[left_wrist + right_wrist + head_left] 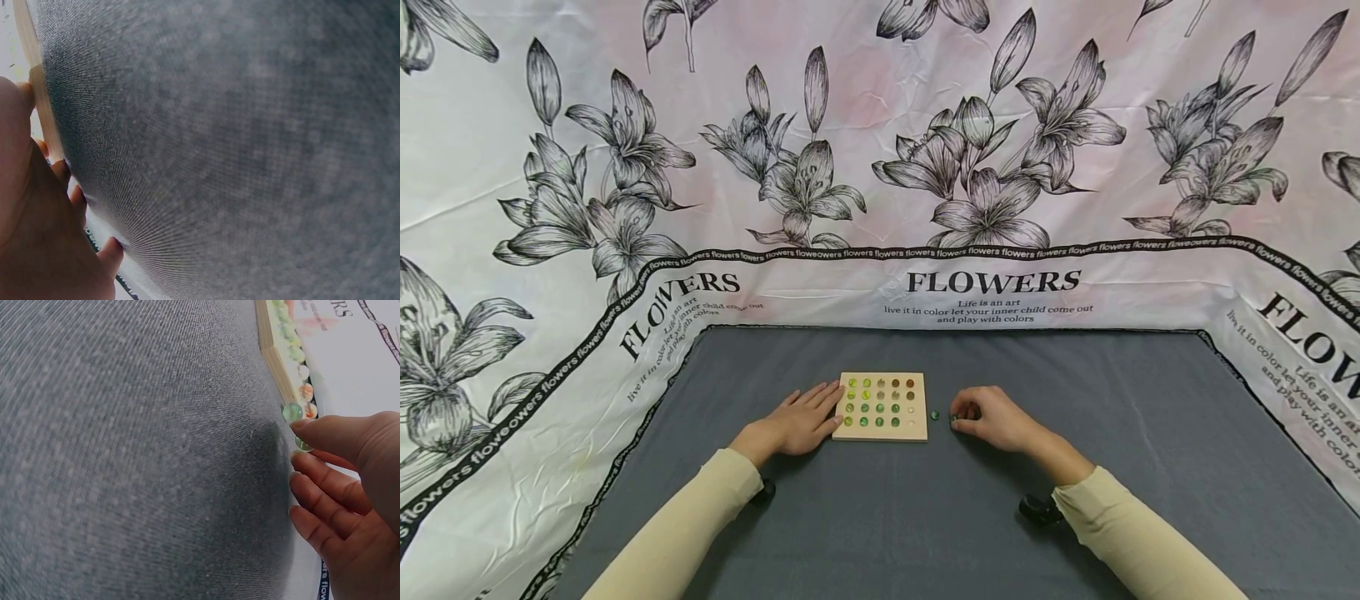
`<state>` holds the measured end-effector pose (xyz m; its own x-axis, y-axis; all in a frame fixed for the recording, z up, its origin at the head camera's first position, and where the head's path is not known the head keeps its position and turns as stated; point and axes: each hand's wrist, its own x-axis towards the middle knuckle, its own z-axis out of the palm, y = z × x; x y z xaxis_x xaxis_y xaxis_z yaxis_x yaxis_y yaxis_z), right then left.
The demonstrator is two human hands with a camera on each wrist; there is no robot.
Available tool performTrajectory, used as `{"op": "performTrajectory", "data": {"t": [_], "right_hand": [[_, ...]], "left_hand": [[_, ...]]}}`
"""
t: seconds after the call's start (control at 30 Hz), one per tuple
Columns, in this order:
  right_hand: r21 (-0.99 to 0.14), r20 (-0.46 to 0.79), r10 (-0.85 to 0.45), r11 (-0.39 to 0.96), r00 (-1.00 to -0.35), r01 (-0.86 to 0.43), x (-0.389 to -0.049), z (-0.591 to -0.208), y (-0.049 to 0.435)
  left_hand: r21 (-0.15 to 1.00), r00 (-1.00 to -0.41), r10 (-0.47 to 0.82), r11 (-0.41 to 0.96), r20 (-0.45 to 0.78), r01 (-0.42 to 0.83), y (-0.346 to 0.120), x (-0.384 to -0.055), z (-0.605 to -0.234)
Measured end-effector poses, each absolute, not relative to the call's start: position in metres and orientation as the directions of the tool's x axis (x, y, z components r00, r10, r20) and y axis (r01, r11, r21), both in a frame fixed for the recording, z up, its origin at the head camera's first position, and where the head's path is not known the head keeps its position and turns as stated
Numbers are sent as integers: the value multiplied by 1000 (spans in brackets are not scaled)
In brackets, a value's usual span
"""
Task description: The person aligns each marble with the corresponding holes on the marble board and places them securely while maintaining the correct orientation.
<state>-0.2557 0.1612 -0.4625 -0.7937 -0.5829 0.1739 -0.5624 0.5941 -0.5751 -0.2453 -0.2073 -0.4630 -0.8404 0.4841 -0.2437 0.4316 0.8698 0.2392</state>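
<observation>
A square-cornered pale wooden board [904, 434] lies on the cloth, with rows of glass marbles in its hollows: yellow-green, green, clear and brownish. Two hollows at the near right corner show no marble. My left hand [801, 423] lies palm down with its fingers spread and fairly straight, fingertips and thumb touching the board's left side. To the right of the board, my right hand [988, 418] pinches a green marble [302, 444] between thumb and index finger, close to the cloth. Another green marble [935, 415] sits loose between board and right hand.
A dark grey cloth [880, 517] covers the work surface, bordered by a printed band with lettering. Behind hangs white fabric [865, 192] with black lily drawings. Dark wrist-worn devices [1039, 510] sit under both forearms.
</observation>
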Motion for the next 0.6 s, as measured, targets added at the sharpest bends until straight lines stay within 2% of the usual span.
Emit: {"op": "performTrajectory", "data": {"t": [0.33,0.6], "right_hand": [[-576,195,-587,580,-786,-576,-255,-459,156],[-583,193,-595,570,-780,-579,-255,-455,148]], "left_hand": [[207,-854,450,890,-262,406,-209,-254,-475],[199,-842,466,883,-273,425,-205,-246,-459]]}}
